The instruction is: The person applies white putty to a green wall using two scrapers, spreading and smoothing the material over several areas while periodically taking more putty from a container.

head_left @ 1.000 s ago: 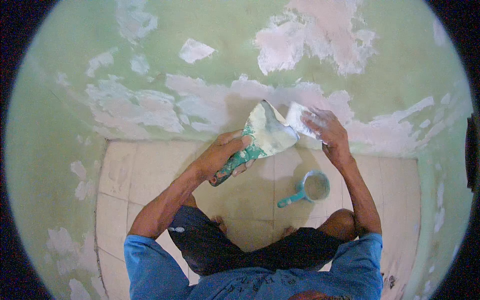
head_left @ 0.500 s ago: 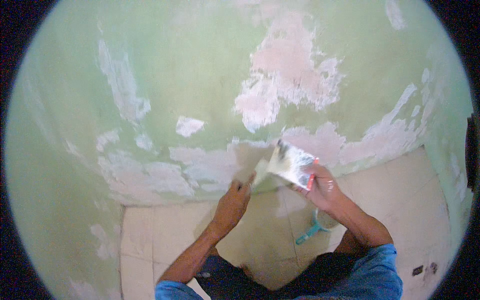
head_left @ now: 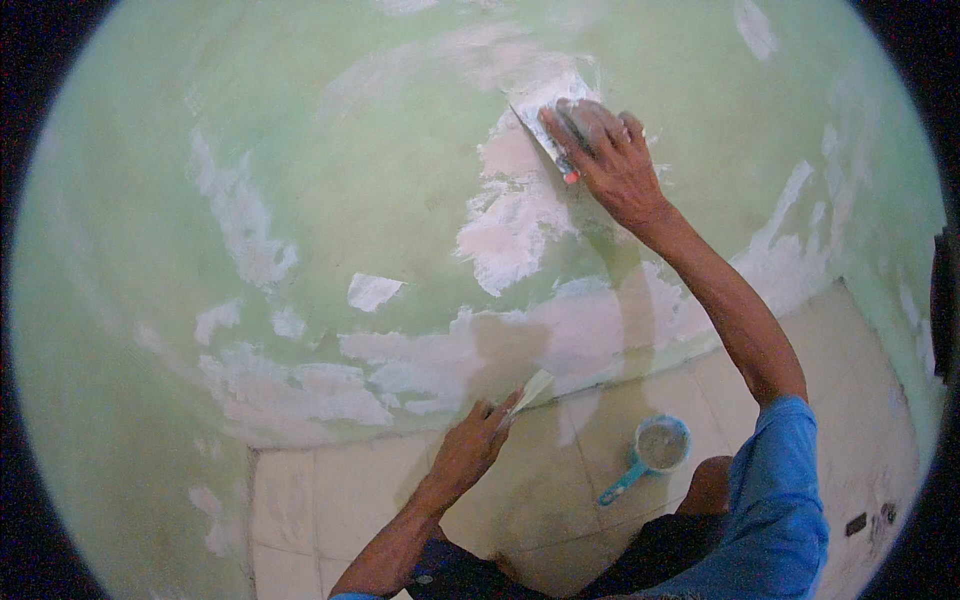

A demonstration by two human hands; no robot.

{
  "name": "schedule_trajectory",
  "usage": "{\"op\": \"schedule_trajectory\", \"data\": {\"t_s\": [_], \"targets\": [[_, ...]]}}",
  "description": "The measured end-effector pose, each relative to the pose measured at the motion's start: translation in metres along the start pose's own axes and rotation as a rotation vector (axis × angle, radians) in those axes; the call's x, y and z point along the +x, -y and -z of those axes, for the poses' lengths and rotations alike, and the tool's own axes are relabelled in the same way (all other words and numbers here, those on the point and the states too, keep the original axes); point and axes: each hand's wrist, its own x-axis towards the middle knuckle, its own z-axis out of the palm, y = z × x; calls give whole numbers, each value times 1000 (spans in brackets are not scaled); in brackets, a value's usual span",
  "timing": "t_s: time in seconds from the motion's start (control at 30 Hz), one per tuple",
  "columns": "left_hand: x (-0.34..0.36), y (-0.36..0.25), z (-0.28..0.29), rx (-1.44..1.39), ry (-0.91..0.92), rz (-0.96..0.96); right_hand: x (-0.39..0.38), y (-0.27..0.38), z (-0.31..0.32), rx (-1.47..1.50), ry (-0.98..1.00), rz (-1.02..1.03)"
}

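Note:
My right hand [head_left: 615,165] is closed on a flat rectangular trowel [head_left: 545,115] with a bit of red at its lower corner. The blade lies tilted against the green wall [head_left: 400,170], over the upper part of a large pinkish-white filler patch [head_left: 505,235]. Lower and to the left, my left hand [head_left: 470,445] grips a small putty knife [head_left: 532,388]. Its pale blade points up and right, apart from the trowel. The fingers of my right hand partly cover the trowel.
A turquoise dipper [head_left: 662,443] with greyish contents stands on the tiled floor [head_left: 380,480], right of my left hand. Several whitish filler patches [head_left: 240,215] mark the wall, with a long band [head_left: 430,350] low down. A small dark object [head_left: 856,523] lies at the lower right.
My right hand has moved the trowel up from beside the putty knife and onto the wall's upper patch. The left hand stays low with the putty knife. The dipper now shows fully.

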Motion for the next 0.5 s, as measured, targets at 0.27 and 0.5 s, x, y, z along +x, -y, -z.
{"op": "schedule_trajectory", "data": {"t_s": [0.27,0.5], "targets": [[-3,1,5,9,-6,-25,-41,-1,24,111,-48,-300],[0,5,4,-55,17,-33,25,51,2,124,-61,-538]]}}
